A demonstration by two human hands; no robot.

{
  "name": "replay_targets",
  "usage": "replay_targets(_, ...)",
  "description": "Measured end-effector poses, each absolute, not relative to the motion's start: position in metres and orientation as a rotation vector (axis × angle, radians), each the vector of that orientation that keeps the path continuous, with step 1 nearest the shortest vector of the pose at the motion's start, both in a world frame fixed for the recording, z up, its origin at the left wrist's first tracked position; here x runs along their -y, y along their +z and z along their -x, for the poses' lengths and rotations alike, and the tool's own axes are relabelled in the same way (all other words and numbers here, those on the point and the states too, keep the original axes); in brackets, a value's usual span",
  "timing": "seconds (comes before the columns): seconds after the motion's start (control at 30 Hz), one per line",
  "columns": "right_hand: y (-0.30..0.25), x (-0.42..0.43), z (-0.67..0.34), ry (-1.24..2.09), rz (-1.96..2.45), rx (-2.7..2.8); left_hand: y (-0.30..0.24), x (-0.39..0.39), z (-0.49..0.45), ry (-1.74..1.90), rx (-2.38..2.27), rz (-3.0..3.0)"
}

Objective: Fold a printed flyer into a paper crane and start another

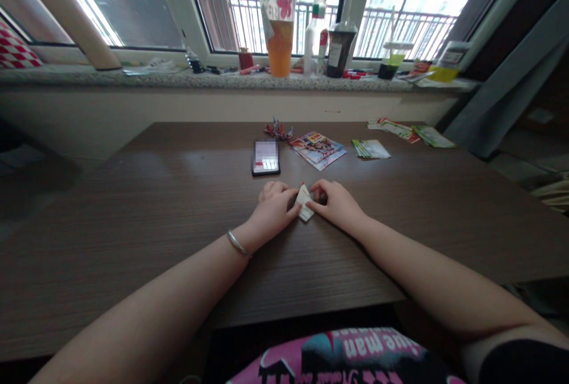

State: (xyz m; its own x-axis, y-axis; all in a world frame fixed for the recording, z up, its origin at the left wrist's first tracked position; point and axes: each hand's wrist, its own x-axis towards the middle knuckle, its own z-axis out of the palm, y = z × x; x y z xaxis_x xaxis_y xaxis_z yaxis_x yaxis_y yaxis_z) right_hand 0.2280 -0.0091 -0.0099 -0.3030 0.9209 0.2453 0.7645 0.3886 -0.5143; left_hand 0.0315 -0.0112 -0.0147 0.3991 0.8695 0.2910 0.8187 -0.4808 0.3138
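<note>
A small piece of pale folded paper [304,205], kite-shaped with a red tip pointing away from me, lies on the brown table [186,206] between my hands. My left hand [276,201], with a silver bangle at the wrist, pinches its left edge with the thumb on top. On the opposite side, my right hand [334,199] has its thumb on the paper's right edge and the fingers curled beside it. Just beyond the left hand lies a phone [265,157] with a lit, partly blurred screen.
Behind the phone sits a cluster of folded coloured paper [278,130]. Printed leaflets [318,149] lie to its right, then a small green-white stack [371,149] and more paper strips [395,129]. A tall cup of orange drink [280,46], bottles and other cups stand on the windowsill [178,79].
</note>
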Motion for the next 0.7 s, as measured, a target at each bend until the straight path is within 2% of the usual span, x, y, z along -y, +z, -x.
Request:
replay_targets(0.27, -0.014, 0.009, -0.228, 0.182, 1.220, 2.398, -0.010, 0.017, -0.034, 0.620, -1.562, -2.531)
replay_targets(0.53, -0.009, 0.012, -0.227, 0.000, 1.203, 2.482, 0.002, 0.022, -0.034, 0.497, -1.325, -2.814)
replay_targets(0.7, -0.009, 0.013, -0.228, -0.002, 1.156, 2.472, 0.004, 0.027, -0.033, 0.500, -1.336, -2.813)
